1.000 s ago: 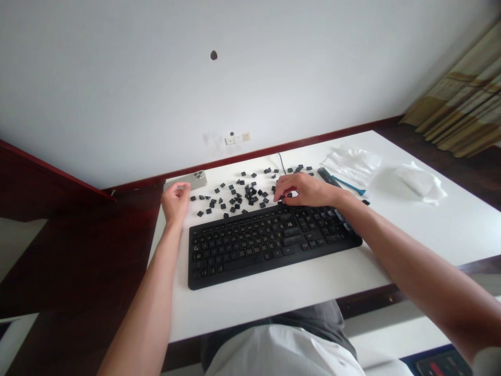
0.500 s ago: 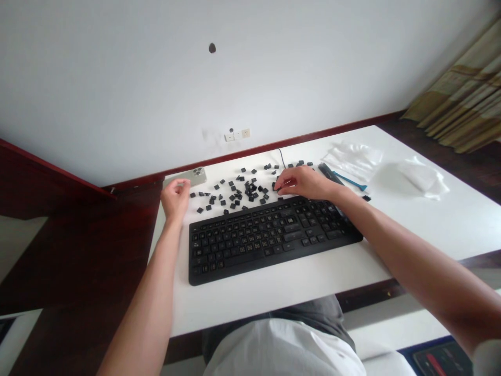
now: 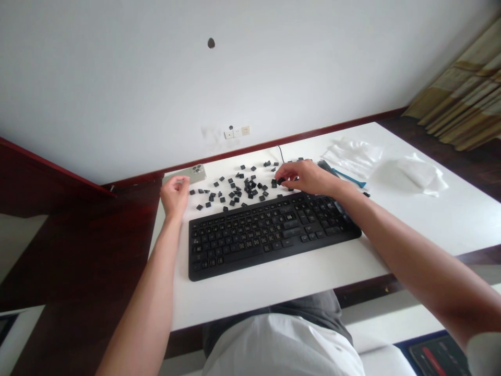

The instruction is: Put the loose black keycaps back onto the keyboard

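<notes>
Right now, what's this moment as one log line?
right hand: pinching key | left hand: curled beside phone | loose keys: behind keyboard

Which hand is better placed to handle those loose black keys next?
Probably the right hand: it is at the loose keys, just beyond the keyboard, apparently touching one. The left hand, curled, is beside the phone instead.

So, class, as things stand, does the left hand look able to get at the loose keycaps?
Probably yes: the left hand is just beside the leftmost loose keycaps, with nothing visible between them. The keyboard lies on the near side, out of the way.
</notes>
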Demonstrator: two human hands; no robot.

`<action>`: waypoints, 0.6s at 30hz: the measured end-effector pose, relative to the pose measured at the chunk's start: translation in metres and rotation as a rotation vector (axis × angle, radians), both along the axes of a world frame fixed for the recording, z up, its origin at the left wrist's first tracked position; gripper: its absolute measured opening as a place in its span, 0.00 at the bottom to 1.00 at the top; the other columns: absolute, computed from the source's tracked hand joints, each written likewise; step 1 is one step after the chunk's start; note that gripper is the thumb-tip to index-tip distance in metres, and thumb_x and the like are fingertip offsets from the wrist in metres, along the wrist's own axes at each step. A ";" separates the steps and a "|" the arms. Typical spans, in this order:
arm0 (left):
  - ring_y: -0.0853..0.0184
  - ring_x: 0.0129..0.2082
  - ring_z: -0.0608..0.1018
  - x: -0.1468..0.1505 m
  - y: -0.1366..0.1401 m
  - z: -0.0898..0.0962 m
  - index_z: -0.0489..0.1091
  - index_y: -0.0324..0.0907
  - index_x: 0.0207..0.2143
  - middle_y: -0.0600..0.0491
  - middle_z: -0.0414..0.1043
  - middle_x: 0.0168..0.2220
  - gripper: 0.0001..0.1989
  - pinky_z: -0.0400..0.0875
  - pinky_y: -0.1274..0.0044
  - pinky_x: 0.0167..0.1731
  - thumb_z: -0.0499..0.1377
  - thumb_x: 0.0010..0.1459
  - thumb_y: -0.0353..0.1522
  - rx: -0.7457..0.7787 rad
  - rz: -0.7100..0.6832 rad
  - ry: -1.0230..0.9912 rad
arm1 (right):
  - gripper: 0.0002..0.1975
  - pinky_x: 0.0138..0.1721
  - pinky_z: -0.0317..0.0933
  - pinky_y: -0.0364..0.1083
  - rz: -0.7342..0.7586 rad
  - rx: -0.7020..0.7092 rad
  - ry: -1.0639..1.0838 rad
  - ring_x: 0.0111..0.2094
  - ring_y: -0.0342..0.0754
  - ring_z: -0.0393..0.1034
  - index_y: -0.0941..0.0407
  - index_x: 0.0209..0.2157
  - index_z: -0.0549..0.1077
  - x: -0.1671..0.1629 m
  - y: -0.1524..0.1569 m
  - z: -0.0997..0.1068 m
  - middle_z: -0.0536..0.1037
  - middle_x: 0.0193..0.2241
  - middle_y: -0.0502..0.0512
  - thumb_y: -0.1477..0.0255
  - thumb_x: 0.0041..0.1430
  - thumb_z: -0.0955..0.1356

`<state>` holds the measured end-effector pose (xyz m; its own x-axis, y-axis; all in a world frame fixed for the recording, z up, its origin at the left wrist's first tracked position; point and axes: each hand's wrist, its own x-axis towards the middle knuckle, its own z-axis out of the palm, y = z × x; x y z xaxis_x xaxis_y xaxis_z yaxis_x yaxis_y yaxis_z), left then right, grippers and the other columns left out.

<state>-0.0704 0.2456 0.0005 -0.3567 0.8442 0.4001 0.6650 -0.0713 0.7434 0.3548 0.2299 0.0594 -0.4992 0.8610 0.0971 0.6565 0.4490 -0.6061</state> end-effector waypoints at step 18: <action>0.68 0.21 0.68 0.002 0.000 0.002 0.81 0.41 0.36 0.57 0.66 0.19 0.15 0.59 0.75 0.28 0.61 0.59 0.42 -0.014 0.005 -0.028 | 0.12 0.42 0.74 0.50 0.005 0.060 0.053 0.41 0.54 0.82 0.52 0.45 0.83 -0.001 -0.073 0.017 0.86 0.43 0.56 0.62 0.66 0.72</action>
